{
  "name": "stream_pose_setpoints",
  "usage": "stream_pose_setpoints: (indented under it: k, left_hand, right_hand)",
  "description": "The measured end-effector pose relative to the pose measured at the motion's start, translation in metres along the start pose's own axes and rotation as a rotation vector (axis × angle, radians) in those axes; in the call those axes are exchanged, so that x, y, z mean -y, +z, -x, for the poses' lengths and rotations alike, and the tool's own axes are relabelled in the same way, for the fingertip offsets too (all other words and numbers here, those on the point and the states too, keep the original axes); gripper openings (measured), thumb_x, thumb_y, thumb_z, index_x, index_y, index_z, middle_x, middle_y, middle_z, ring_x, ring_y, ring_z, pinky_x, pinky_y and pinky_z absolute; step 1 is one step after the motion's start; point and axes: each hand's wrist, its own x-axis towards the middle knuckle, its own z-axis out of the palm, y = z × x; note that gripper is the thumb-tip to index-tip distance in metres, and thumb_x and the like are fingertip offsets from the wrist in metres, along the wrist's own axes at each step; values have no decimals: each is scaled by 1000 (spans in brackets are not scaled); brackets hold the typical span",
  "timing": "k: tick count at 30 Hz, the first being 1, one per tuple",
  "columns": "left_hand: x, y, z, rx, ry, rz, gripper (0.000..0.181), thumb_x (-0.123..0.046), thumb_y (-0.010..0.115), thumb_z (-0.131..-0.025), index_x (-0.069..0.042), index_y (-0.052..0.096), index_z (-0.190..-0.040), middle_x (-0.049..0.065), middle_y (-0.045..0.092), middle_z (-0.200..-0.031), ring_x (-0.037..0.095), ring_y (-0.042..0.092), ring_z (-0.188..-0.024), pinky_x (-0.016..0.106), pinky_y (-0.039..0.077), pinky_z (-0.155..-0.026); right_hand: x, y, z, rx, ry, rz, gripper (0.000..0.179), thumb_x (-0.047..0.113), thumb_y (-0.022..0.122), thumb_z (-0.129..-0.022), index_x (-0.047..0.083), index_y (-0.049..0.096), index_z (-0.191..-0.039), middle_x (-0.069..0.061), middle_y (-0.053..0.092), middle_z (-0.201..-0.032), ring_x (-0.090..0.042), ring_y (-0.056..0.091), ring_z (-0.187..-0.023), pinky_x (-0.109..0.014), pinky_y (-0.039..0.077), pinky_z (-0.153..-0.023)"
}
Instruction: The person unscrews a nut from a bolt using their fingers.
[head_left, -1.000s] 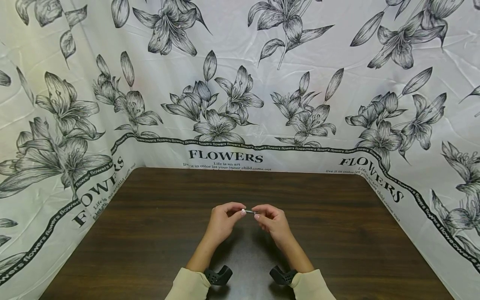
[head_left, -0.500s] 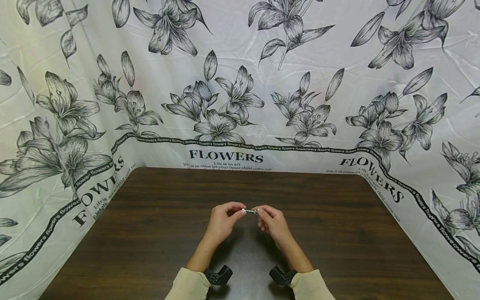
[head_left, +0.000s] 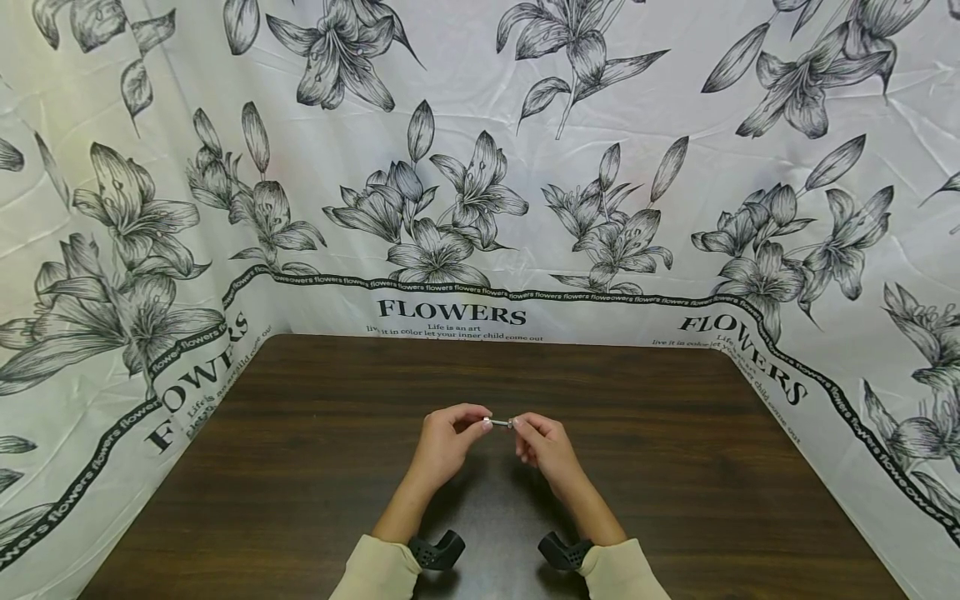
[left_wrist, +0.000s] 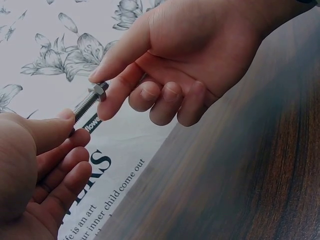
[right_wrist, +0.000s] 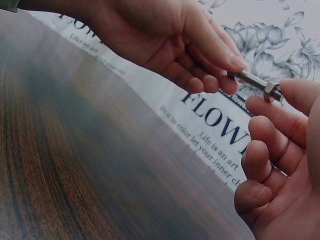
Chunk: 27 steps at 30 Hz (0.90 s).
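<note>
Metal bolt [right_wrist: 251,80] | left hand [head_left: 444,446] pinches its head end | right hand [head_left: 553,447] pinches the nut [right_wrist: 270,92]

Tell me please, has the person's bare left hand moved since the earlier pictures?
No: in the head view, the bare left hand keeps its place against the dark brown wood-grain table, with no visible shift.

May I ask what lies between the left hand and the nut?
Only a stretch of the bolt lies between left hand and nut, seen in the right wrist view.
</note>
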Motion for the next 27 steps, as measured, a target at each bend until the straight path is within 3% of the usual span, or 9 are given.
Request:
stream_pose_setpoints:
  k: [7, 13, 19, 27]
  left_hand:
    - [0, 0, 0, 1, 0, -4, 8, -11, 76, -85, -13, 75, -93, -8, 69, -81, 10, 63, -73, 28, 52, -68]
    - [0, 0, 0, 0, 5, 4, 8, -11, 76, -85, -13, 75, -92, -7, 69, -81, 11, 63, -73, 28, 52, -68]
    - [0, 0, 0, 2, 9, 0, 8, -11, 76, -85, -13, 74, -92, -7, 69, -81, 11, 63, -72, 29, 52, -68]
    - [0, 0, 0, 4, 2, 1, 9, -9, 76, -84, -8, 74, -93, -7, 69, -80, 11, 63, -72, 28, 52, -68]
  right_hand:
    - [1, 1, 0, -31, 8, -29, 17, 12, 58, -98, -3, 65, -93, -4, 52, -63, -12, 47, -52, -21, 35, -46]
    - [8, 1, 2, -4, 1, -49, 20, 4, 56, -98, -14, 62, -105, -7, 52, -65, -14, 47, -53, -23, 36, -47]
    - [24, 3, 8, 15, -40, -28, 18, 1, 57, -96, -13, 62, -106, -8, 53, -66, -13, 48, -54, -23, 39, -48]
    - [1, -2, 0, 28, -108, -45, 18, -1, 58, -95, -11, 63, -109, -7, 53, -65, -13, 48, -53, -24, 38, -46]
